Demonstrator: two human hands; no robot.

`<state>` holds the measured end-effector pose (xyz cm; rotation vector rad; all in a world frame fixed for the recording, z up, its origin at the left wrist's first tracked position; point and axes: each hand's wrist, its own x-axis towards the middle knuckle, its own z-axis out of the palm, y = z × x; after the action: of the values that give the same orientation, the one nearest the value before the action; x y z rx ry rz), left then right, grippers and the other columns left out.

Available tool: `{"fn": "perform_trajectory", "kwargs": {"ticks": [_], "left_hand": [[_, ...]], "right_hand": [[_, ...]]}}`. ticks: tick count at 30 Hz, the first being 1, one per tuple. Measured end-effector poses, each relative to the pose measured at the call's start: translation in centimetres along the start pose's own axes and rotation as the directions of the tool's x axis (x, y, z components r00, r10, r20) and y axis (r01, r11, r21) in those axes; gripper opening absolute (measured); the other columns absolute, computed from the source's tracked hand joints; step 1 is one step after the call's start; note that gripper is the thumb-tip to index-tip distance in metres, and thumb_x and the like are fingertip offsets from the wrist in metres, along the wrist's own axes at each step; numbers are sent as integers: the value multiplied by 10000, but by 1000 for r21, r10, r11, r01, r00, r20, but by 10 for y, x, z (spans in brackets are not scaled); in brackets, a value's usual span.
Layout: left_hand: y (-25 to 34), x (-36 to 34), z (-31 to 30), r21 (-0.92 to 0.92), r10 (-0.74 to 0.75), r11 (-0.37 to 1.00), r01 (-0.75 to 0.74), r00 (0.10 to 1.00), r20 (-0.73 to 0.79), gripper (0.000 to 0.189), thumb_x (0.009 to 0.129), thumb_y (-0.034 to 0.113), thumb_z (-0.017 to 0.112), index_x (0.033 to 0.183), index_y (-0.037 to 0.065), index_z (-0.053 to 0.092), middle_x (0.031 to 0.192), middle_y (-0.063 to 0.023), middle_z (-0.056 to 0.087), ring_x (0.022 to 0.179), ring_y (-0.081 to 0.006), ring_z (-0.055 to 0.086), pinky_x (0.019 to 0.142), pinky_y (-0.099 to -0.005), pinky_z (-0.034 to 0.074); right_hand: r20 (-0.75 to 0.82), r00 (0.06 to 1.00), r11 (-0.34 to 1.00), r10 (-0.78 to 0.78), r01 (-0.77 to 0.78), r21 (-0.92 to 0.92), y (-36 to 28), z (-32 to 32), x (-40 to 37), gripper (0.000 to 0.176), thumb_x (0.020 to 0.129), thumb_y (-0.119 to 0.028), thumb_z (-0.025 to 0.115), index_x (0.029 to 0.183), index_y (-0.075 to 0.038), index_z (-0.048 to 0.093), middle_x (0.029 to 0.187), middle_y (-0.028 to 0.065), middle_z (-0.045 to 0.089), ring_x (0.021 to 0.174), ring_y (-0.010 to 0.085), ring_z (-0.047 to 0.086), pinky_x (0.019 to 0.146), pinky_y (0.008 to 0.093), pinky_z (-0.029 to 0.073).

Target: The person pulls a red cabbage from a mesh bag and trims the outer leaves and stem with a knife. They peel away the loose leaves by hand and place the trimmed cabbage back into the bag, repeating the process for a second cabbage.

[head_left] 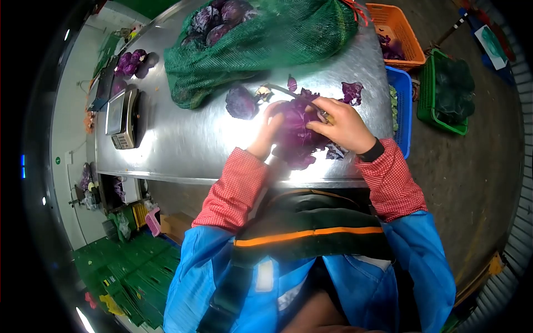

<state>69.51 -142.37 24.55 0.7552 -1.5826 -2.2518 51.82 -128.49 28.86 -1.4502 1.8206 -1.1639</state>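
I noted red cabbage on steel table, near front edge, btwn both hands. L hand fingers wrapped on its left side. R hand fingers clamped on knife, resting on cabbage top.

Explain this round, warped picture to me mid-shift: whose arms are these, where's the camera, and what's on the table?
No machine here: a person works bare-handed, and the single camera sits on their head, looking down, so the wide lens bends the edges. The left hand holds a purple cabbage head on the shiny steel table. The right hand grips what looks like a thin knife over it. Behind lie a green mesh sack of cabbages, loose purple leaves, and a grey weighing scale.
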Motion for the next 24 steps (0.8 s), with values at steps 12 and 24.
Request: {"fn": "perform_trajectory", "kwargs": {"ticks": [12, 24], "left_hand": [[2, -12, 1, -491, -288, 825, 280, 956, 61, 927, 850, 780, 372, 1438, 64, 345, 1370, -202, 481, 1248, -350, 516, 933, -523, 528], [44, -37, 21, -289, -316, 878, 382, 915, 250, 733, 947, 607, 341, 1460, 85, 316, 1373, -188, 482, 1170, -341, 556, 916, -506, 521]], "right_hand": [[12, 956, 847, 293, -265, 460, 32, -33, -21, 230, 847, -88, 704, 1002, -8, 554, 814, 10, 574, 725, 72, 551, 623, 226, 457], [134, 961, 780, 242, -275, 563, 1, 24, -3, 484, 865, -328, 713, 1202, -29, 538, 821, 24, 615, 683, 96, 556, 617, 298, 476]]}}
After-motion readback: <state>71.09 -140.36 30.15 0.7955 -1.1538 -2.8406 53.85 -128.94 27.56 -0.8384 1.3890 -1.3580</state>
